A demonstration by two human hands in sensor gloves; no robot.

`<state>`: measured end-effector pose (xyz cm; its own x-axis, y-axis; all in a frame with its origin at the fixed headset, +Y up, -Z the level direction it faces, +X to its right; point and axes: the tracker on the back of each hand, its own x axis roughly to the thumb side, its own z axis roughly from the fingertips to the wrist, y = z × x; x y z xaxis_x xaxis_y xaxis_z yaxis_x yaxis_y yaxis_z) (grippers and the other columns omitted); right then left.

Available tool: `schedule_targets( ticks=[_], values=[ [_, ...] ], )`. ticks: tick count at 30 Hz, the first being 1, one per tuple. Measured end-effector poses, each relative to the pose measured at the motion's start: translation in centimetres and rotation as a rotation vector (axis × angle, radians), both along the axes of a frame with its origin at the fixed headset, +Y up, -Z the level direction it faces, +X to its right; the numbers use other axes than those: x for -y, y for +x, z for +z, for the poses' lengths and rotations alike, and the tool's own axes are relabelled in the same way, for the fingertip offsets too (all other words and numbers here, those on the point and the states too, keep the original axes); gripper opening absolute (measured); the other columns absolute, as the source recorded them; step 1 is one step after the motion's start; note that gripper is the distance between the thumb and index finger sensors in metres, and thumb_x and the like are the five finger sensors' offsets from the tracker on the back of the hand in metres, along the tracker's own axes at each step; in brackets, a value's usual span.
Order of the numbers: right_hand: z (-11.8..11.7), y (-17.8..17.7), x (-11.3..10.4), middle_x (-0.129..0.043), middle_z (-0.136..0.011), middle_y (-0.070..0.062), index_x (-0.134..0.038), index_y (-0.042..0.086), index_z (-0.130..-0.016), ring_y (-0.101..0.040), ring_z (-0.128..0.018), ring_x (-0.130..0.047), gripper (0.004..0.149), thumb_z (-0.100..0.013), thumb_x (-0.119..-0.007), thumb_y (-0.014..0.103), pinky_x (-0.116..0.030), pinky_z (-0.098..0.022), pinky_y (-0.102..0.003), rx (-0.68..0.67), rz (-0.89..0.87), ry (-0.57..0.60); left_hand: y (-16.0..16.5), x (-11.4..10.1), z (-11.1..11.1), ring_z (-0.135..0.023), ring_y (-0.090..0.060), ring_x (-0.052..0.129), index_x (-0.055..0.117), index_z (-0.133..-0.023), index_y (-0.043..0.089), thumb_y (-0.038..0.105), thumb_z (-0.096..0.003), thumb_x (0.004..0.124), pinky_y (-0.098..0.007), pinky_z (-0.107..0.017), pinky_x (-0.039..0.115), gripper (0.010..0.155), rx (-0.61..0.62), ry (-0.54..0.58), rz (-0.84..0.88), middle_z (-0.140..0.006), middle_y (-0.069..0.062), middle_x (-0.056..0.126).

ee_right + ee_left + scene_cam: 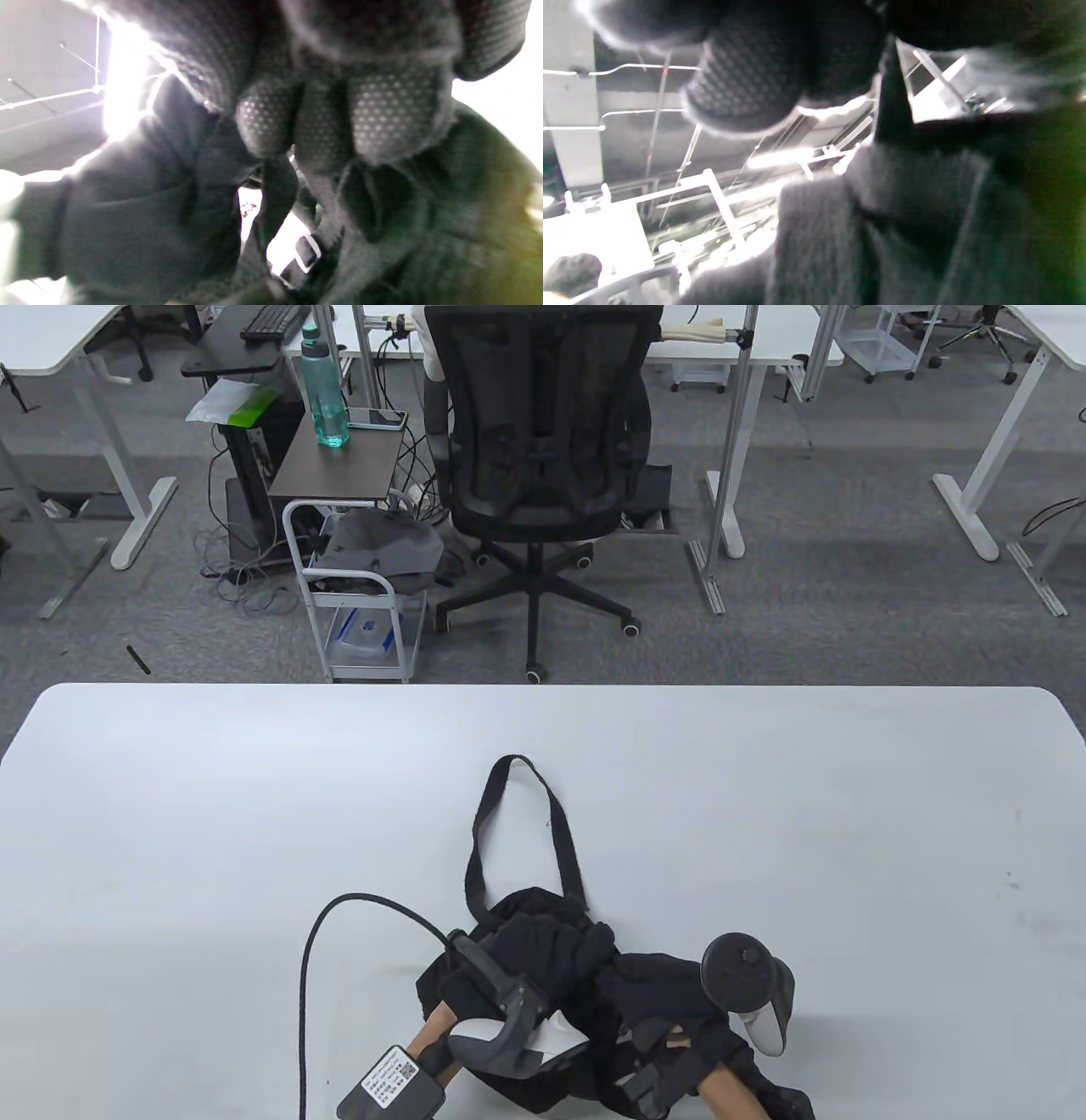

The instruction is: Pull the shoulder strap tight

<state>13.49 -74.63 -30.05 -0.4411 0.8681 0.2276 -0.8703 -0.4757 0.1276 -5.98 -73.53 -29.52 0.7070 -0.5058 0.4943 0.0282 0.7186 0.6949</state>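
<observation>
A black fabric bag [645, 984] lies at the table's near edge. Its black shoulder strap [560, 831] runs away from me in a long loop that lies flat on the table. My left hand [551, 946] lies curled over the bag's top where the strap joins it. In the left wrist view a gloved fingertip [746, 89] hangs over the bag's fabric [882, 212]. My right hand [670, 993] grips the bag's right side. In the right wrist view its fingers [369, 114] curl into the fabric above a metal buckle [307, 252].
The white table [254, 814] stretches wide to the left, right and far side. A black cable [310, 959] loops from my left wrist over the table. Beyond the far edge stand an office chair [543, 458] and a small cart [356, 602].
</observation>
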Motion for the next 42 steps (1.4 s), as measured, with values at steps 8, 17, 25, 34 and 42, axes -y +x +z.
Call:
schedule_targets(
  ticks=[8,17,25,34,42],
  values=[
    [-0.2,0.2,0.5,-0.106,-0.059,-0.015,-0.102,0.007,-0.063,-0.034,-0.043,-0.104,0.038,-0.043,-0.086,0.035,-0.080,-0.044,-0.054,-0.016,-0.022,-0.061,-0.8,-0.6,-0.4,-0.037,-0.011,0.106,0.064,-0.095,0.031,0.046,-0.0328,0.056,-0.027,-0.026,0.088,0.064,-0.043,0.012,0.000,-0.049,0.013,0.101],
    [-0.4,-0.3,0.4,-0.107,-0.056,-0.014,-0.101,0.008,-0.061,-0.032,-0.040,-0.104,0.038,-0.042,-0.086,0.037,-0.081,-0.043,-0.054,0.063,-0.001,0.011,1.4,-0.3,1.8,-0.039,-0.010,0.107,0.065,-0.094,0.027,0.046,-0.0328,0.056,-0.027,-0.028,0.089,0.065,0.006,0.108,-0.076,-0.050,0.014,0.102],
    [-0.2,-0.6,-0.1,-0.108,-0.053,-0.014,-0.103,0.005,-0.059,-0.032,-0.037,-0.105,0.037,-0.042,-0.085,0.033,-0.082,-0.042,-0.054,0.035,0.010,-0.006,0.1,0.0,0.3,-0.040,-0.012,0.105,0.059,-0.095,0.035,0.048,-0.0313,0.053,-0.029,-0.029,0.087,0.066,-0.037,0.038,-0.025,-0.049,0.014,0.100],
    [-0.3,-0.5,0.5,-0.107,-0.058,-0.014,-0.101,0.007,-0.061,-0.033,-0.042,-0.104,0.037,-0.043,-0.085,0.034,-0.080,-0.044,-0.054,0.036,0.001,-0.034,0.2,-0.4,0.4,-0.041,-0.012,0.106,0.060,-0.096,0.035,0.047,-0.0332,0.058,-0.028,-0.030,0.088,0.064,-0.061,0.009,-0.023,-0.050,0.013,0.101],
    [-1.8,0.3,2.4,-0.099,-0.073,-0.017,-0.095,0.008,-0.070,-0.038,-0.057,-0.099,0.038,-0.044,-0.080,0.031,-0.075,-0.050,-0.058,0.065,-0.097,-0.141,-1.5,-2.3,0.4,-0.046,-0.008,0.106,0.064,-0.092,0.033,0.048,-0.0381,0.070,-0.024,-0.029,0.089,0.057,-0.167,-0.216,0.102,-0.061,0.015,0.101]
  ],
)
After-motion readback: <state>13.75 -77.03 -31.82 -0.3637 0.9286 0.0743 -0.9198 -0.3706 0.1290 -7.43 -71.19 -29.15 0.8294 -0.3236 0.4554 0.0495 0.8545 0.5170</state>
